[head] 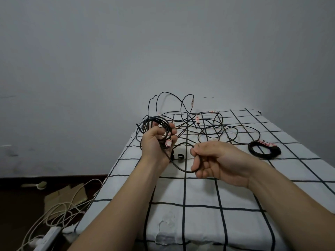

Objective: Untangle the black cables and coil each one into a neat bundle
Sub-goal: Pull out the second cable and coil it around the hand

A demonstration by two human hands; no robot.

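Gripping coiled cable [157, 126], tag [168, 142] lettering blurred

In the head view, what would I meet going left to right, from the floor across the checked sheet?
White power strip on the floor → left hand holding a half-wound black cable → small black ring → right hand holding that cable's tail → coiled black cable bundle.

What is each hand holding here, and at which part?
Left hand grips the wound loops of a thin black cable; right hand pinches the same cable's loose run near the coil.
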